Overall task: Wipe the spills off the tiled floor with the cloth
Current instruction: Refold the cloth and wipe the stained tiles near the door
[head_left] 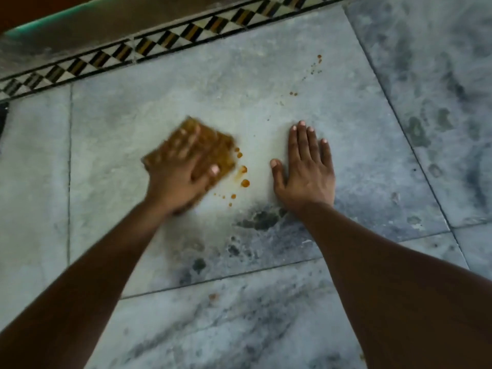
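Observation:
A folded brown cloth (213, 145) lies flat on the grey marble floor tile (186, 89), blurred by motion. My left hand (178, 179) presses down on its near part, fingers spread over it. Orange-brown spill drops (243, 177) sit just right of the cloth, between my two hands. Smaller specks (293, 93) and a trail of droplets (319, 59) lie further away to the upper right. My right hand (306, 169) rests flat on the tile, palm down, fingers together, holding nothing.
A checkered black, white and yellow border strip (165, 41) runs along the far edge below a wall base. Dark veined patches (261, 219) mark the marble near my right wrist. Grout lines (69, 169) divide the tiles.

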### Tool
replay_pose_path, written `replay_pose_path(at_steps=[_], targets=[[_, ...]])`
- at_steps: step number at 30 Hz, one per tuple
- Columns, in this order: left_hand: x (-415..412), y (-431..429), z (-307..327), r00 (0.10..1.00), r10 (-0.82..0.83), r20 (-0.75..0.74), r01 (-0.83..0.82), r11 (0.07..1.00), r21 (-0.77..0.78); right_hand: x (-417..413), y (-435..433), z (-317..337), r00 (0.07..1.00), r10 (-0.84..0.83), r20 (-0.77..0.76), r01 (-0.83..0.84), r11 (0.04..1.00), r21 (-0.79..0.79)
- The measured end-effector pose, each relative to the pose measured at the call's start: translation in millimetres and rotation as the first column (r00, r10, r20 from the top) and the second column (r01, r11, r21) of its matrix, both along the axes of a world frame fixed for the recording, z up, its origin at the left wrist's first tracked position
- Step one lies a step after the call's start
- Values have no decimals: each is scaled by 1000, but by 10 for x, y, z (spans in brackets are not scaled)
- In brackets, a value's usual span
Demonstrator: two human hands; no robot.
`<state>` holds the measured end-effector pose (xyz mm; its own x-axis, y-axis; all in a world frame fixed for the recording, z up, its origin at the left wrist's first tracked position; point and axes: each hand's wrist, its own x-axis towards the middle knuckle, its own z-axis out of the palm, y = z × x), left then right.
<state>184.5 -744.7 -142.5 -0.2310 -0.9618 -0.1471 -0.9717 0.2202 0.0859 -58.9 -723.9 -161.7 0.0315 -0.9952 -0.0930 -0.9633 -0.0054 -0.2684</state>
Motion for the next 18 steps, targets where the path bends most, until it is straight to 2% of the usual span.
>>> replay_pose_path(at_steps=[2, 4, 8, 11, 13, 15, 18], targets=[[6, -426, 6, 975, 220, 10, -220, 975, 20, -7, 5, -11, 1000, 4, -9, -4, 1000, 1], [-244, -768, 11, 937, 348, 11, -348, 936, 54, -7, 8, -20, 1000, 2, 3, -2, 1000, -4], [-887, -478, -10, 963, 267, 32, -267, 964, 3, -14, -8, -30, 1000, 5, -11, -5, 1000, -21], [-767, -4, -37, 984, 157, 84, -155, 987, -34, 3, -2, -20, 1000, 8, -8, -8, 1000, -24], [-518, -53, -7, 972, 211, 99, -212, 977, -9, -10, 1, -26, 1000, 15, -19, -15, 1000, -12], [-367, -331, 32, 935, 347, 79, -350, 936, 27, -18, -4, -19, 999, 15, -30, -15, 1000, -8], [-492, -607, 44, 890, 455, 12, -455, 889, 57, -2, -11, -14, 999, 20, -41, -20, 1000, -15]])
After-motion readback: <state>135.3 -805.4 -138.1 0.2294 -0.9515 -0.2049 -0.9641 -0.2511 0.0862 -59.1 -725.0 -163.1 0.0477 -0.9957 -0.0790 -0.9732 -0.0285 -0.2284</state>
